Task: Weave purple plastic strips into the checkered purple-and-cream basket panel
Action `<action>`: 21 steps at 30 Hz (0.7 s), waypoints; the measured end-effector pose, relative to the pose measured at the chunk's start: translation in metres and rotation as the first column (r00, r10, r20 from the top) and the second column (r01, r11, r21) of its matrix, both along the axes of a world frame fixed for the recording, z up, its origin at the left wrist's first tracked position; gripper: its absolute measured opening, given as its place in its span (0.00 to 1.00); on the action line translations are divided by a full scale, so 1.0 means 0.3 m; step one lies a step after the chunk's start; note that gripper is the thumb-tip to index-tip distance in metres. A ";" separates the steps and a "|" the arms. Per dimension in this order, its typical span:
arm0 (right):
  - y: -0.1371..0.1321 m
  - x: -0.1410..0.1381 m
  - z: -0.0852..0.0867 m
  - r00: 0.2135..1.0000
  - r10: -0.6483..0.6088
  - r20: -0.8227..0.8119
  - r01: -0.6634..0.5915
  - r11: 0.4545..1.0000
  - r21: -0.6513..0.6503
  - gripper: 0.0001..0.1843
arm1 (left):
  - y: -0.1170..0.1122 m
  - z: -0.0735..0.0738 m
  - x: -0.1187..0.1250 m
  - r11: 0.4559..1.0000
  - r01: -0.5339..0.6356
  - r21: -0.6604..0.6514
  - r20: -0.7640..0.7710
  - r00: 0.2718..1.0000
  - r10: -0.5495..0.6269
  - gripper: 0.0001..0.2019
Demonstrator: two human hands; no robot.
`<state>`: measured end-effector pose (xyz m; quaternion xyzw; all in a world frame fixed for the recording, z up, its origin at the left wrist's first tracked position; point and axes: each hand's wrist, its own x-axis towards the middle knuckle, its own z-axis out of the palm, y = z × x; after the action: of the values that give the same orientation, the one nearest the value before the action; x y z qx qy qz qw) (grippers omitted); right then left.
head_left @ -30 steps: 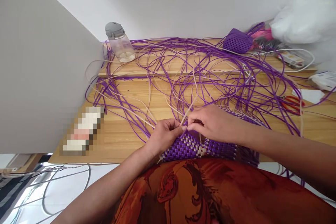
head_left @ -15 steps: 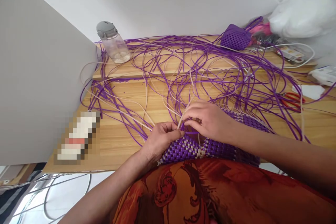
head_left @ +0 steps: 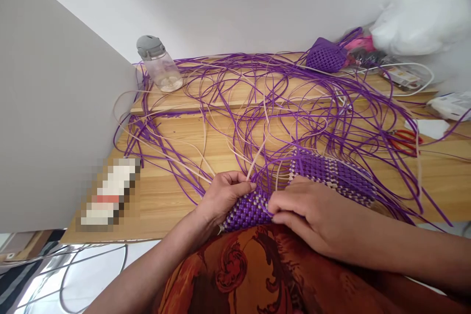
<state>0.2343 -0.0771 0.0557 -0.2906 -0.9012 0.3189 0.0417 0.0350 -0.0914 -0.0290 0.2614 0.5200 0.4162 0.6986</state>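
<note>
A purple and cream woven piece (head_left: 245, 216) of plastic strips lies at the table's near edge, against the patterned red-brown cloth in front of me. My left hand (head_left: 228, 191) is closed at its upper left edge, thumb and fingers pinching the weave where a cream strip (head_left: 256, 159) rises out. My right hand (head_left: 300, 211) is closed at the piece's right side, its fingertips pinching a thin purple strip that bends out of the weave. Behind the right hand a second woven section (head_left: 334, 174) shows; how it joins the first is hidden.
Long loose purple strips (head_left: 235, 61) and cream ones tangle across the wooden table (head_left: 162, 176). A clear bottle (head_left: 162, 71) with a grey lid stands back left. Farther right are a small purple woven item (head_left: 326, 55), red-handled pliers (head_left: 405, 142) and a white bag (head_left: 419, 14). A pixelated object lies left.
My right hand has moved down and right, from beside the left fingertips to the weave's right side. The woven section behind it is more exposed. My left hand keeps its place.
</note>
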 end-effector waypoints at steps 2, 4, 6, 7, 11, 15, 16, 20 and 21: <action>0.019 -0.018 -0.006 0.992 -0.091 -0.090 0.084 0.993 -0.077 0.07 | -0.002 0.000 -0.002 1.000 -0.004 0.007 0.006 1.000 0.004 0.11; 0.044 -0.037 -0.018 0.963 -0.181 -0.200 0.142 0.971 -0.194 0.05 | -0.005 0.000 -0.004 0.999 -0.003 0.033 0.010 1.000 0.003 0.11; 0.064 -0.053 -0.030 0.934 -0.222 -0.281 0.105 0.920 -0.378 0.05 | -0.008 -0.001 -0.007 0.998 -0.002 0.061 0.015 1.000 0.001 0.10; 0.071 -0.059 -0.036 0.925 -0.230 -0.302 0.065 0.880 -0.470 0.05 | -0.009 -0.001 -0.007 0.998 0.000 0.069 0.016 1.000 -0.001 0.10; 0.089 -0.061 -0.076 0.901 -0.350 -0.255 0.105 0.747 -0.656 0.09 | -0.011 0.000 -0.008 0.998 -0.003 0.068 0.023 1.000 0.002 0.11; 0.105 -0.057 -0.123 0.844 -0.523 -0.115 0.286 0.622 -0.729 0.12 | -0.011 -0.009 -0.011 0.996 0.018 0.084 0.051 0.998 -0.022 0.10; 0.109 -0.061 -0.130 0.830 -0.550 -0.095 0.307 0.592 -0.745 0.12 | -0.011 -0.012 -0.012 0.995 0.023 0.092 0.045 0.999 -0.027 0.10; 0.118 -0.092 -0.140 0.776 -0.630 -0.022 0.389 0.505 -0.770 0.09 | -0.012 -0.025 -0.014 0.989 0.036 0.147 -0.004 0.999 -0.036 0.10; 0.120 -0.100 -0.140 0.766 -0.643 -0.001 0.407 0.486 -0.773 0.09 | -0.012 -0.026 -0.014 0.986 0.037 0.160 -0.015 0.999 -0.035 0.10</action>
<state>0.2043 -0.0411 0.0136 -0.4954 -0.5413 0.6627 0.1497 0.0307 -0.0949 -0.0367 0.3286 0.4842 0.4426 0.6795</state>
